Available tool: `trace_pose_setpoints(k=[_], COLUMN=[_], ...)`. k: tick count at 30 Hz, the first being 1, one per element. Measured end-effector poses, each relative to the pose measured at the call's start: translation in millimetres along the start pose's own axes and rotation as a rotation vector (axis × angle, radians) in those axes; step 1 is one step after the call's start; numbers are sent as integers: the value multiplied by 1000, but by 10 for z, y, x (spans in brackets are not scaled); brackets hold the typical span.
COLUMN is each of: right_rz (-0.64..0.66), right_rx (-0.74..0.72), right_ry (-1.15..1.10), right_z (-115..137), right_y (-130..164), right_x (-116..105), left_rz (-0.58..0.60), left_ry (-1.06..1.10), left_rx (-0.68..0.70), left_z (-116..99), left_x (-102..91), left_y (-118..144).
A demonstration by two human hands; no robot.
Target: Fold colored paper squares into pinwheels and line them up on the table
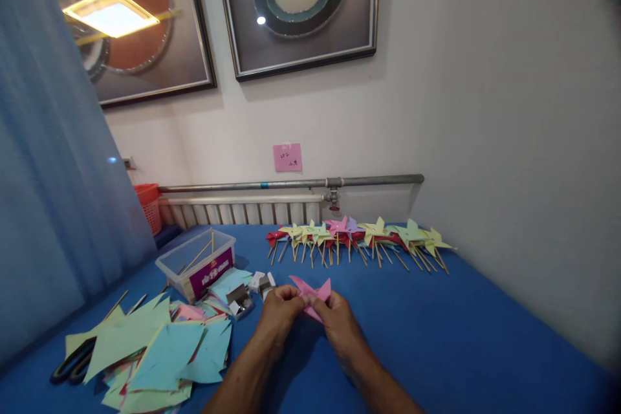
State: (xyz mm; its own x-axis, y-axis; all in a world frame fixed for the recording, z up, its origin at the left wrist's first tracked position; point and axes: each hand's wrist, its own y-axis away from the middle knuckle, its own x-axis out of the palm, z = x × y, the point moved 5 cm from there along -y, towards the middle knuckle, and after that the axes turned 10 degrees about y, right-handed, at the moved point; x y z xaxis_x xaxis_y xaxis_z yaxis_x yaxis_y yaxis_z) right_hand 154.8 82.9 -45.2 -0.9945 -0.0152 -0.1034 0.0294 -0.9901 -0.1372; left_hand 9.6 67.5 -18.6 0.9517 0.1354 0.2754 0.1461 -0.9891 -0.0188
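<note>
Between my two hands, over the blue table, is a pink paper pinwheel (pixel 310 288) with pointed blades standing out at the top. My left hand (pixel 283 305) pinches its left side near the middle, thumb toward the centre. From the right, my right hand (pixel 337 315) grips it the same way, and the two thumbs almost meet. The fingers hide the pinwheel's lower part, and no stick shows on it. Just left of my left hand lie small open boxes (pixel 239 301) with small shiny pieces inside.
Finished pinwheels (pixel 376 231) on sticks lie in a row at the back. A clear plastic tub (pixel 177 265) holds a few sticks at the left. Coloured paper sheets (pixel 167 356) are piled front left, beside black-handled scissors (pixel 75 361). A blue curtain (pixel 53 174) hangs left.
</note>
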Motion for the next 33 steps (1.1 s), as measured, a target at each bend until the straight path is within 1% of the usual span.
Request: trace_pose_setpoints(k=[4,6,10,16,19,23,28,33], right_rz=[-20,5,69,91,89,103,126,128], right_rx=[49,47,32,73,76,71,78,86], right_ry=[-19,-68,-168,-255,-265,-248,-286,-323], right_z=[43,83,149,123,104,109,157,178], right_y=[26,53,110,125,112,116,164,173], right_x=[4,20,52,83,86,89,99,84], left_rz=[71,89,113,104,111,114,148,150], left_ry=[-50,-58,-21,16,25,49,79,79], left_rx=[-86,-108,-86,-6,-27,-76,-68,-71], left_z=[-29,-43,-53,-147,-195,-203,-176,-167], left_x=[13,4,-8,33,69,86,82,77], left_y=[27,41,42,59,103,143,120,108])
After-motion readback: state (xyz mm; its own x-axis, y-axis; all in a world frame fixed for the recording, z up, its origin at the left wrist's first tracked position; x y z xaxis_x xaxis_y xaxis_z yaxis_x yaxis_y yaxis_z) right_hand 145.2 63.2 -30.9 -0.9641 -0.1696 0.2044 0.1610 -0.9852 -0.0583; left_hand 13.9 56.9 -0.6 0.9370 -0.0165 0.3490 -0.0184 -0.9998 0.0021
